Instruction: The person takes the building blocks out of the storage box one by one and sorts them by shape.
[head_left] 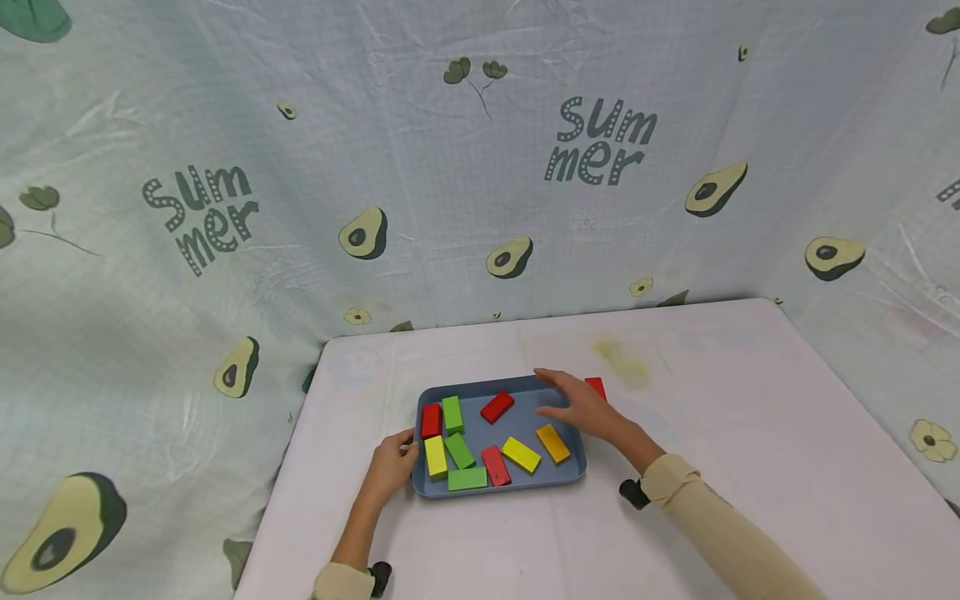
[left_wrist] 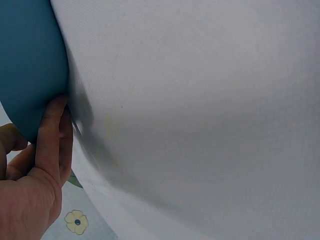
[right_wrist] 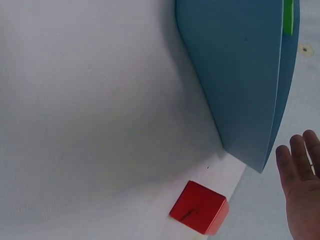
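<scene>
A blue-grey tray (head_left: 525, 483) lies on the table with several red, green, yellow and orange blocks loose in it. At its left end my left hand (head_left: 392, 465) grips the tray wall. In the left wrist view, the fingers of that hand (left_wrist: 42, 165) lie against the outer wall, with the thumb by the rim. Above the tray's right end hovers my right hand (head_left: 588, 408), fingers spread and holding nothing. Beyond that hand, outside the tray, a red block (head_left: 596, 387) sits on the table, partly hidden; the right wrist view shows this red block (right_wrist: 199, 207) near the tray corner.
The pale table (head_left: 712, 400) carries a yellowish stain (head_left: 624, 362) toward the back. Behind and beside it hangs a cloth (head_left: 435, 167) printed with avocados and lettering. Inside the tray, a red block (head_left: 497, 407) lies apart from the others near the back wall.
</scene>
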